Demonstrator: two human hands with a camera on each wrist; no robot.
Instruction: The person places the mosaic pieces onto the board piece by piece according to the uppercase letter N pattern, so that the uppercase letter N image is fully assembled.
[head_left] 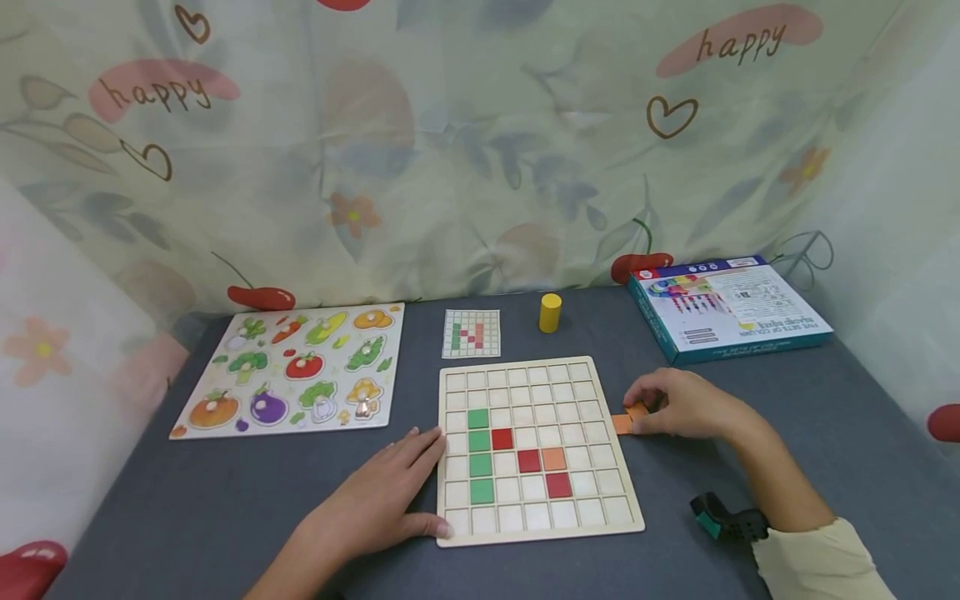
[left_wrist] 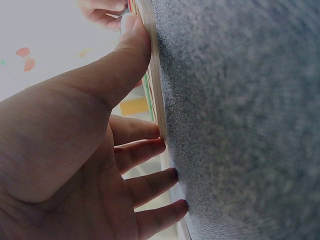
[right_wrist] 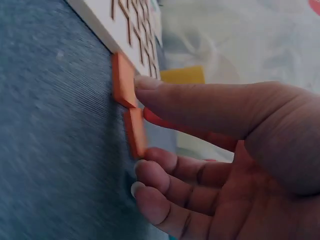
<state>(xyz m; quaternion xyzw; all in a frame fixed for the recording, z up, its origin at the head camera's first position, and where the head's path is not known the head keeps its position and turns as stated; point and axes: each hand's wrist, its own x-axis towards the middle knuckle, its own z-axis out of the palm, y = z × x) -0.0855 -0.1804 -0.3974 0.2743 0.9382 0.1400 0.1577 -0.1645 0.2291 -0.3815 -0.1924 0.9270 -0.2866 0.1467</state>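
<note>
A pale wooden grid board (head_left: 540,536) lies on the dark cloth. It carries a column of green tiles (head_left: 482,464), three red tiles (head_left: 528,461) set diagonally and an orange tile (head_left: 553,458). My left hand (head_left: 378,504) rests along the board's left edge, its thumb at the lower left corner and its fingers extended. Beyond the right edge, my right hand (head_left: 686,406) pinches at two loose orange tiles with thumb and forefinger. One orange tile (right_wrist: 122,80) touches the board's side; the other orange tile (right_wrist: 134,132) is beside it, near the curled fingers.
A small pattern card (head_left: 471,333) lies behind the board, with a yellow cylinder (head_left: 550,313) to its right. To the left is a vegetable puzzle board (head_left: 288,371). A flat box (head_left: 731,310) lies at the back right, and a black strap (head_left: 727,518) is near the right forearm.
</note>
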